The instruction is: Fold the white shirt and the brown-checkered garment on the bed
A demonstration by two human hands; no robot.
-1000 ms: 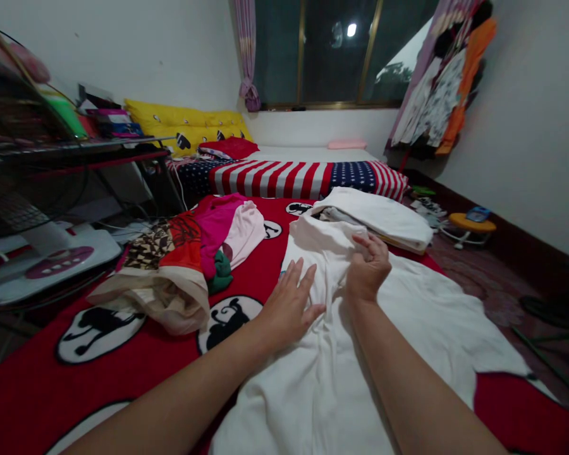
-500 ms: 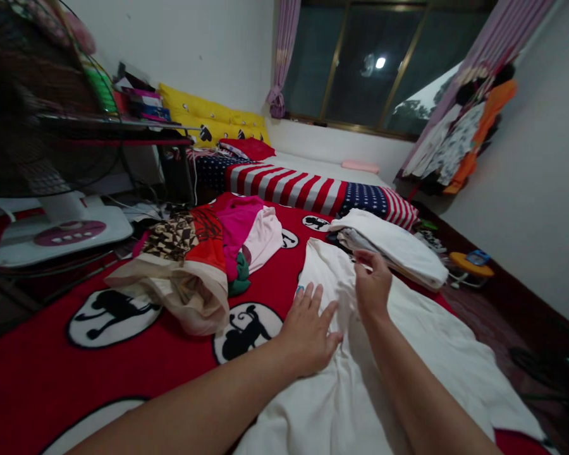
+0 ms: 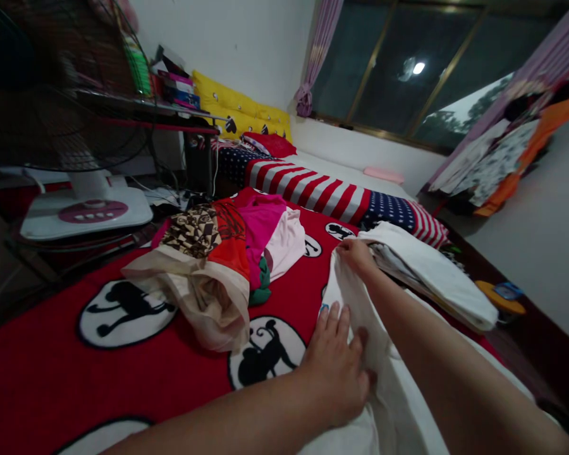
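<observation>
1. The right hand (image 3: 355, 256) had been moved forward from the shirt's middle to its far edge, where the cloth was pinched between fingers and thumb and lifted a little
2. The left hand (image 3: 339, 363) had been slid nearer along the shirt (image 3: 360, 316) and was laid flat, fingers spread, pressing the cloth down without gripping it
3. From this a fold along the left edge was judged to be under way, the cloth being held taut between the two hands
4. Both forearms were stretched forward, the right one across the shirt
5. The shirt was spread on the red blanket (image 3: 52, 373), a folded white pile (image 3: 436, 272) just beyond it and a heap of clothes (image 3: 218, 259) to the left
</observation>
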